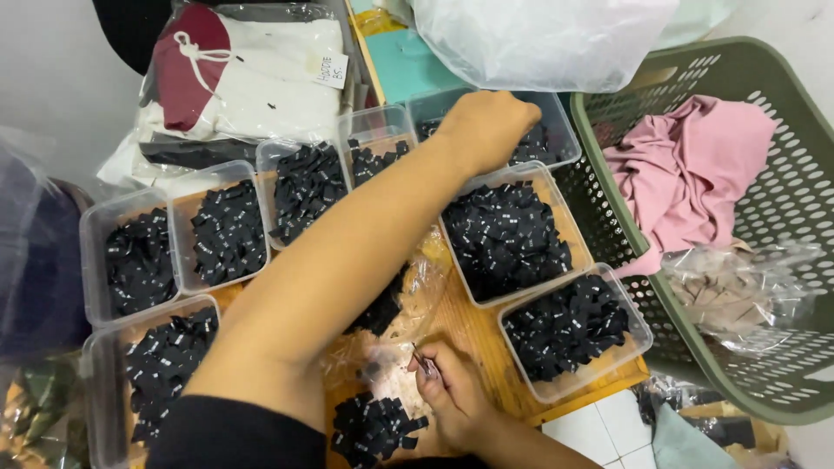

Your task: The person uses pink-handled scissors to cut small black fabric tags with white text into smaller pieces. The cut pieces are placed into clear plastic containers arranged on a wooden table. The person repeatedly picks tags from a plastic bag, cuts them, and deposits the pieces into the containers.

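Closest to the lens is a black sleeve [234,432] on the left arm, which runs diagonally up and to the right across a wooden tabletop [469,334] packed with clear plastic tubs of small black tags. Going left to right: two tubs at the left edge [137,260], more in the middle [306,187], then the left hand [486,126] dipped knuckles-up into the far tub [556,130] at the top, fingers curled under, so I can't tell what its grip has. Lower down, the right hand [452,395] pinches something thin over a loose pile of tags [373,427], just left of it, beside a crinkled clear bag [408,304]. Far right sits a green basket [782,217] with pink cloth [686,174].
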